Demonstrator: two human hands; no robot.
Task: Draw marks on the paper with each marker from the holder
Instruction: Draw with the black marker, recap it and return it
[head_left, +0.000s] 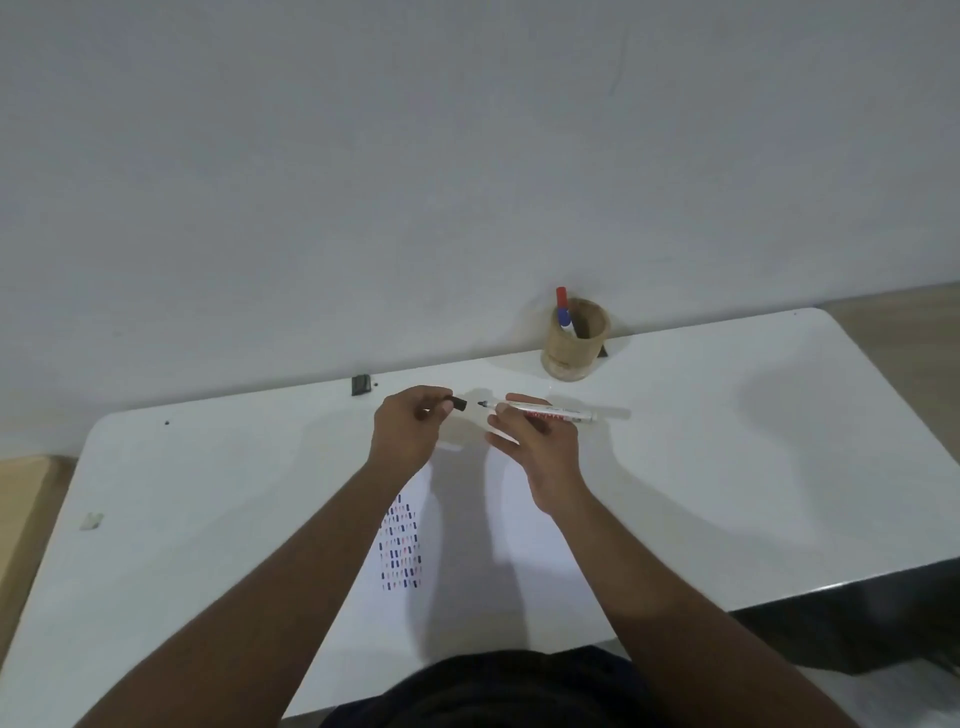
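My right hand (540, 441) holds a white marker (563, 414) level above the table, its black tip pointing left and uncapped. My left hand (410, 426) pinches the black cap (457, 402), a short gap away from the tip. Below both hands lies a white paper (467, 545) with rows of short dark, blue and red marks (400, 551) on its left part. At the back stands a round wooden holder (574, 343) with a red-capped marker (561, 297) and a blue-capped marker (564, 317) in it.
The white table (727, 467) ends at the wall behind the holder. A small black clip (360, 385) sits at the back edge, and a small pale scrap (92, 520) lies at the far left. The table's right front edge drops to a dark floor.
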